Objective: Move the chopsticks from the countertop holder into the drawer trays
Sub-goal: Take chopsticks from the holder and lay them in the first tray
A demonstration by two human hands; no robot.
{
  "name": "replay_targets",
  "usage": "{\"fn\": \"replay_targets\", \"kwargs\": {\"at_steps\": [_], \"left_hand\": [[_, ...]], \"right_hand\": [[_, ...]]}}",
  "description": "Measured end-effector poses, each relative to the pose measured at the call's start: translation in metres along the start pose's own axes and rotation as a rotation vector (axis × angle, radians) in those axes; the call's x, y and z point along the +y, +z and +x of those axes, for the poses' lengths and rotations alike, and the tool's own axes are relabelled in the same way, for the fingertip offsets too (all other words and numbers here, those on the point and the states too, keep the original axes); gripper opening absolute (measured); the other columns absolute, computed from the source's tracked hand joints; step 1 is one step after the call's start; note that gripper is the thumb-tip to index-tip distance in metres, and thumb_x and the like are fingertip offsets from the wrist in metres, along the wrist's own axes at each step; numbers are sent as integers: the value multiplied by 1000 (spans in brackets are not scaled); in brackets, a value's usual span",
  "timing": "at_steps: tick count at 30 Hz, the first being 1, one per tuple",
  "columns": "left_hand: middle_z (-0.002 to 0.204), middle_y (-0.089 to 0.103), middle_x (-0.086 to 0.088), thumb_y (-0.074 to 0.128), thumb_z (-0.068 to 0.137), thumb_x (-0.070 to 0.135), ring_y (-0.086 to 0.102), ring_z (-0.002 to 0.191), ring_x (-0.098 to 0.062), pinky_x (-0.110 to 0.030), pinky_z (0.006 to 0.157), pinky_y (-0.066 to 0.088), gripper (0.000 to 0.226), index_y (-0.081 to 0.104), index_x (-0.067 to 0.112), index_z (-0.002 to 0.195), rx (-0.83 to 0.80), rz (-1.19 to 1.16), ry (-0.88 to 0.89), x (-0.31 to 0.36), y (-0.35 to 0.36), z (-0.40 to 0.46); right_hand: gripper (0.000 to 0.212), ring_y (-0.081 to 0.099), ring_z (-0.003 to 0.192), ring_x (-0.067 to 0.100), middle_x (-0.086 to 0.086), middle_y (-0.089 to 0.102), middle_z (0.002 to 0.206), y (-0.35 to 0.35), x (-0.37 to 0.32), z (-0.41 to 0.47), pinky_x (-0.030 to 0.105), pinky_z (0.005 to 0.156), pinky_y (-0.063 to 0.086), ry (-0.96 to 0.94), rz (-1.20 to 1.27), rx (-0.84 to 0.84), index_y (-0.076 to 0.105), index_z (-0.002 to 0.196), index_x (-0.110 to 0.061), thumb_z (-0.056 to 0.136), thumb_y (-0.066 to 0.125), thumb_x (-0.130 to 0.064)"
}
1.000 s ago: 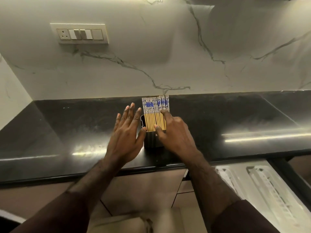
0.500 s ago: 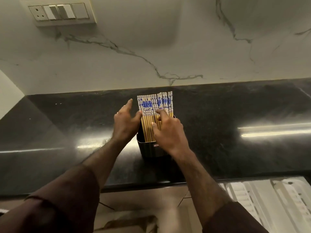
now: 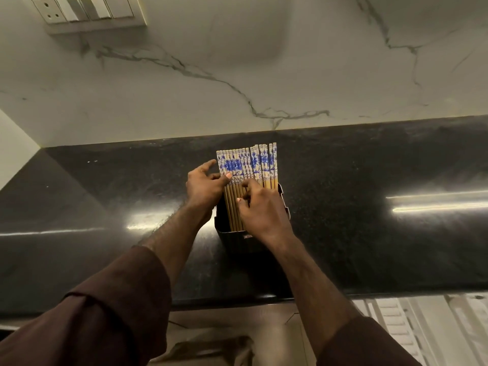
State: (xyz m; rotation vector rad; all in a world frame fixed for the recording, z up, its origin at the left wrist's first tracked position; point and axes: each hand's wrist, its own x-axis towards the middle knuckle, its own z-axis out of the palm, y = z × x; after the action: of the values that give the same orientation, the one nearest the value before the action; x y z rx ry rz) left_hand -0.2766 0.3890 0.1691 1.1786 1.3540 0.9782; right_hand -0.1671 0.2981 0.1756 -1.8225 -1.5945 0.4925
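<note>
A row of several bamboo chopsticks (image 3: 247,165) with blue-and-white patterned tops stands upright in a black holder (image 3: 245,240) on the black countertop (image 3: 105,196). My left hand (image 3: 203,186) pinches the leftmost chopsticks, thumb in front and fingers behind. My right hand (image 3: 260,210) grips the middle of the row, fingers curled around the bare bamboo shafts just above the holder's rim. The white drawer trays (image 3: 412,323) lie in an open drawer at the lower right, partly cut off by the frame's edge.
A marble backsplash (image 3: 237,75) rises behind the counter, with a switch plate (image 3: 87,11) at the top left. A white side wall (image 3: 13,143) closes the counter's left end. Cabinet fronts show below the counter edge.
Both hands have closed in on the chopsticks: the left went from flat beside the holder to pinching the left sticks, the right curled around the middle ones. My view tilted down and closer.
</note>
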Motion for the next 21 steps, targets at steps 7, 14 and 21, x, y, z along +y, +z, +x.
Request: {"fn": "replay_targets", "kwargs": {"at_steps": [7, 14, 21], "left_hand": [[96, 75, -4, 72, 84, 3, 74, 84, -9, -15, 64, 57, 32, 66, 5, 116, 75, 19, 101, 0, -8, -6], [83, 74, 1, 72, 83, 0, 73, 71, -4, -16, 66, 58, 16, 71, 4, 99, 29, -4, 142, 8, -15, -12], [84, 75, -7, 71, 83, -2, 75, 76, -16, -26, 68, 60, 21, 68, -4, 104, -67, -133, 127, 29, -24, -21]], "right_hand": [[33, 64, 100, 15, 3, 66, 113, 8, -3, 10, 24, 77, 51, 57, 61, -70, 55, 128, -16, 95, 59, -19], [28, 64, 101, 17, 4, 66, 114, 18, -5, 21, 32, 83, 56, 121, 91, -174, 60, 122, -16, 93, 60, -14], [33, 62, 108, 19, 4, 66, 118, 15, -3, 26, 35, 92, 51, 169, 258, -322, 61, 124, -15, 91, 64, -15]]}}
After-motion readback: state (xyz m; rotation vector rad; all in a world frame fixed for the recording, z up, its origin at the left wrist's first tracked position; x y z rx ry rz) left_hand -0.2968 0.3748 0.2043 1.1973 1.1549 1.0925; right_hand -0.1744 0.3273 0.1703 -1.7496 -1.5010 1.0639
